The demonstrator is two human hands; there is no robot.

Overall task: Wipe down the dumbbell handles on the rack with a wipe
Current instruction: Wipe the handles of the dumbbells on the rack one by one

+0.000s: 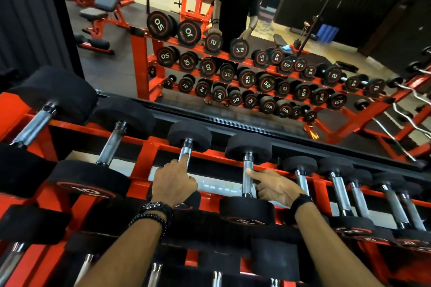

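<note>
From the head camera, two bare hands reach onto the top tier of an orange rack [149,147] that stands against a mirror [233,58]. The left hand [173,183] lies on the chrome handle [185,154] of the third dumbbell from the left, index finger stretched along the bar and the other fingers curled around it. The right hand [275,187] rests beside the handle [247,177] of the fourth dumbbell, index finger pointing across the bar and touching it, the remaining fingers loosely bent; whether they grasp anything cannot be told. No wipe can be made out in either hand. About nine dumbbells sit along this top tier, with at least five more chrome handles showing on the tier below. Both wrists carry dark bracelets [154,213]. The near end caps have red rings with numbers too foreshortened to read. In the mirror, three tiers of dumbbells show reversed numbers, among them 50, 10, 25, 30 and 40.
</note>
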